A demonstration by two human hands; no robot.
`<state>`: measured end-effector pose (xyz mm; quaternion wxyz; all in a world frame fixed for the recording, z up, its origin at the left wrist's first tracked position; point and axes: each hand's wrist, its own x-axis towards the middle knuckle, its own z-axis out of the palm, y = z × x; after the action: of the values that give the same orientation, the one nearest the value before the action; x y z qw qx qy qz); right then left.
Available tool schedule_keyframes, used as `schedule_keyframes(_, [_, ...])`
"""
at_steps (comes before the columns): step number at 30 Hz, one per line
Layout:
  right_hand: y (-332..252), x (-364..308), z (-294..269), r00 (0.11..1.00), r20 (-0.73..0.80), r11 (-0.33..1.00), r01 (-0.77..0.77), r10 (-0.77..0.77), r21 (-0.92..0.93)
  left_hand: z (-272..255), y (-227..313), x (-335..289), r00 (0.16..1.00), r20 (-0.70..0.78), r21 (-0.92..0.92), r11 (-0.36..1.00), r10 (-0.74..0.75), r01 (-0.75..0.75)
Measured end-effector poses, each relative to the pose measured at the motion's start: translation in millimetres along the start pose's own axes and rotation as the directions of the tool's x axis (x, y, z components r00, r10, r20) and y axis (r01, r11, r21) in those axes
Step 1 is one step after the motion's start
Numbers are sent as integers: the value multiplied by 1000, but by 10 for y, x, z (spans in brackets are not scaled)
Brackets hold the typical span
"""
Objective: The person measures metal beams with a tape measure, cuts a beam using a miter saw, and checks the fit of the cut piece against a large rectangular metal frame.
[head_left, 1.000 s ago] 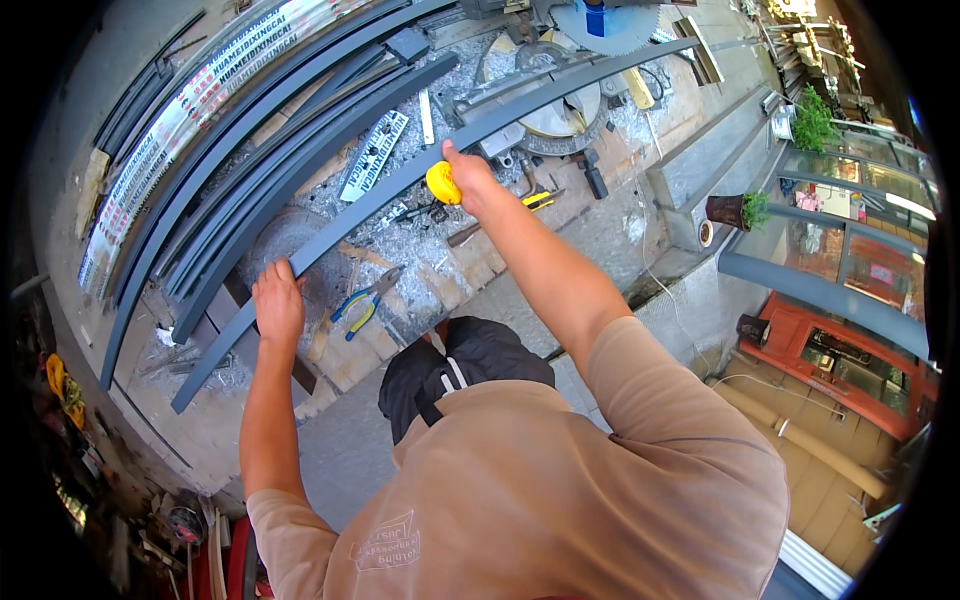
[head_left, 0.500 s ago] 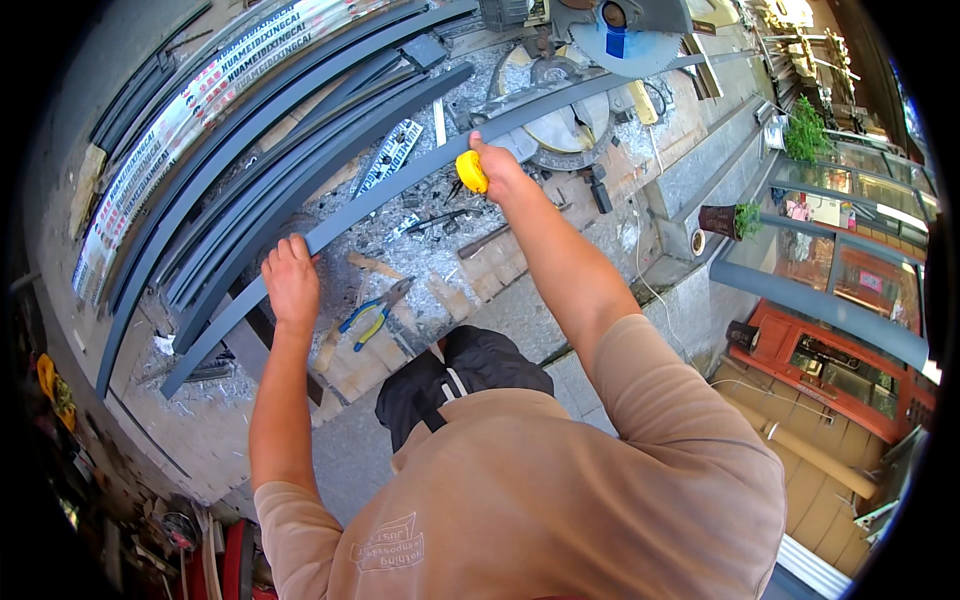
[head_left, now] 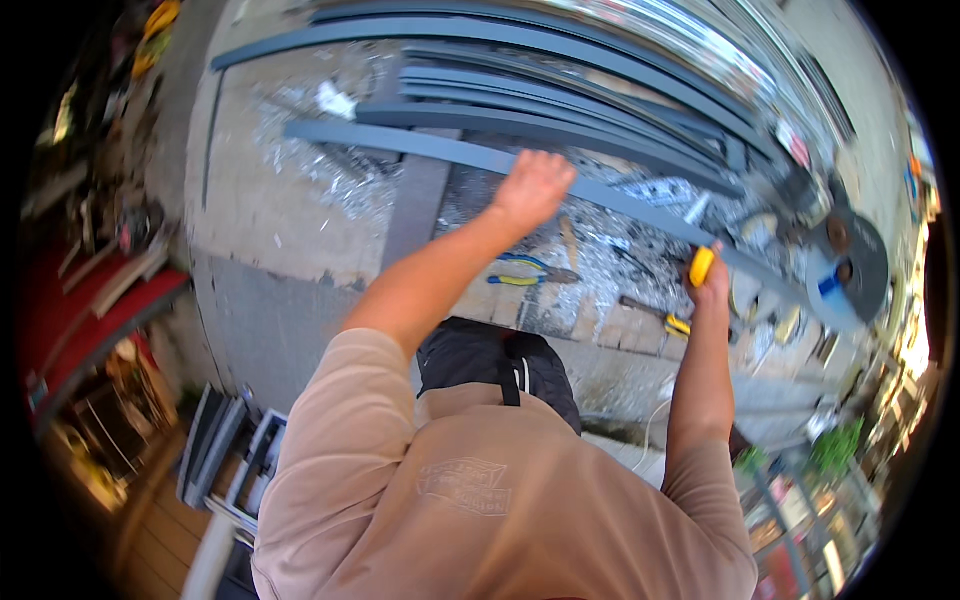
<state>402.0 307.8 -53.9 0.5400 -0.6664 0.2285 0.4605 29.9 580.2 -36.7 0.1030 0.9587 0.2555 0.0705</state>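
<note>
While the left hand (head_left: 537, 190) grips a gray bar (head_left: 640, 208) mid-frame, the right hand (head_left: 711, 284) holds a tape measure (head_left: 702, 266); judged under way, upper bars (head_left: 450, 31) untouched.

A long grey bar (head_left: 640, 207) slants over the work surface (head_left: 260, 215), a yellow tape measure (head_left: 702, 266) beside it.

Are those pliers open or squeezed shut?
Handles apart: the pliers show a clear gap between their two handles. Their tips are too small to tell.
</note>
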Motion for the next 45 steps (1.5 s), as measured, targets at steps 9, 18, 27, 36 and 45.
schedule_keyframes(9, [-371, -29, -18, 996, 25, 995, -82, 84, -60, 385, 220, 16, 971, -185, 12, 988, -150, 155])
schedule_keyframes(18, [-513, -90, 203, 991, -65, 979, -127, 118, -159, 423, 296, 192, 951, -161, -61, 964, -264, 257])
schedule_keyframes(27, [-415, -59, 75, 990, -134, 991, -66, 50, -117, 395, 339, 133, 963, -132, -56, 972, -233, 228])
schedule_keyframes(36, [-323, -58, 38, 996, -85, 1000, -4, 6, 20, 413, 58, 46, 941, -298, -315, 947, -161, 62])
schedule_keyframes(45, [108, -49, 256, 981, -95, 986, 167, -166, 5, -146, 156, 89, 1000, -17, -22, 1000, -3, 3])
